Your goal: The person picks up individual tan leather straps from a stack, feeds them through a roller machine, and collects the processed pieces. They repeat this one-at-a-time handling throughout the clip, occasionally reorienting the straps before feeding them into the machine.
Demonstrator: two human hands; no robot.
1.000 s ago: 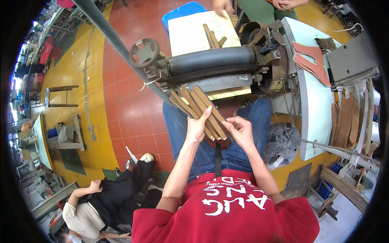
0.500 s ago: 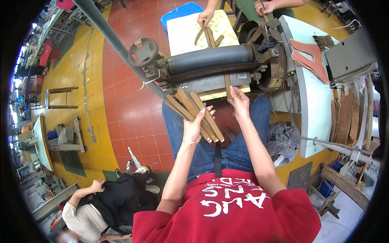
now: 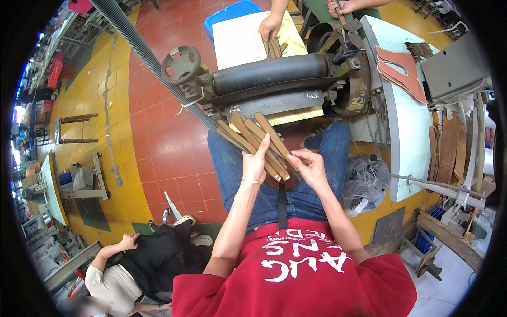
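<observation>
My left hand (image 3: 255,166) is wrapped round a fanned bundle of long brown leather strips (image 3: 244,132) with rounded far ends, held above my lap. At the near end of the bundle's rightmost strip (image 3: 268,130), the fingers of my right hand (image 3: 310,167) pinch that strip. Beyond the bundle stands a roller machine with a dark roller (image 3: 270,73) and a flat metal feed plate (image 3: 277,104) on my side. The strips' far ends lie close to this plate; whether they touch it I cannot tell.
Across the machine, a co-worker's hand (image 3: 271,27) grips several strips over a pale yellow board (image 3: 237,42). A handwheel (image 3: 180,66) and a grey hose (image 3: 134,45) flank the left. On the right are a pale table (image 3: 409,142) with orange pieces (image 3: 398,74) and a plastic bag (image 3: 367,185).
My right hand has come back from the feed plate to the bundle; the strip it held there is out of sight. The co-worker's hand has gathered the strips on the board closer together.
</observation>
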